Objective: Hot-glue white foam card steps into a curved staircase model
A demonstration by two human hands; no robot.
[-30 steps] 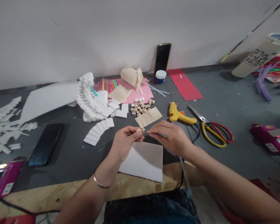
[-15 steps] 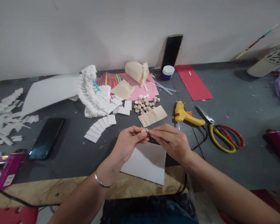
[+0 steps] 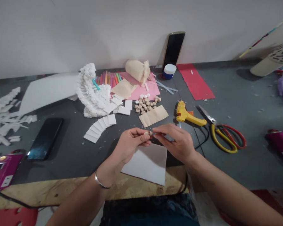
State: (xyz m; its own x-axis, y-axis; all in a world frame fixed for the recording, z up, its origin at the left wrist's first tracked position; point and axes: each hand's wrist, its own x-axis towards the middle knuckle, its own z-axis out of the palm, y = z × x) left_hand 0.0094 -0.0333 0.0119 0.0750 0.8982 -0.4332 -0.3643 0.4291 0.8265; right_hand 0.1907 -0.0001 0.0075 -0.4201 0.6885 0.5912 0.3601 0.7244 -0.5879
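Note:
My left hand [image 3: 127, 146] and my right hand [image 3: 176, 142] meet in front of me over a white sheet [image 3: 147, 163]. Both pinch one small round beige bead [image 3: 147, 133] between their fingertips. My left wrist wears a thin metal bangle [image 3: 101, 184]. A pile of similar small beads [image 3: 146, 104] lies beyond my hands, beside a tan paper piece [image 3: 153, 115]. A row of white foam squares [image 3: 99, 128] lies to the left of it.
A yellow glue gun [image 3: 187, 115] and red-yellow scissors [image 3: 223, 135] lie to the right. A white layered foam model [image 3: 91, 94], coloured markers [image 3: 108, 78], pink paper [image 3: 143, 89], a red sheet [image 3: 194, 82], a small jar [image 3: 168, 71] and a propped phone [image 3: 173, 49] stand behind. Another phone [image 3: 45, 138] lies left.
My hands stay together on the bead; the right hand's fingers have shifted slightly along it. The camera has turned a little, so the table appears shifted.

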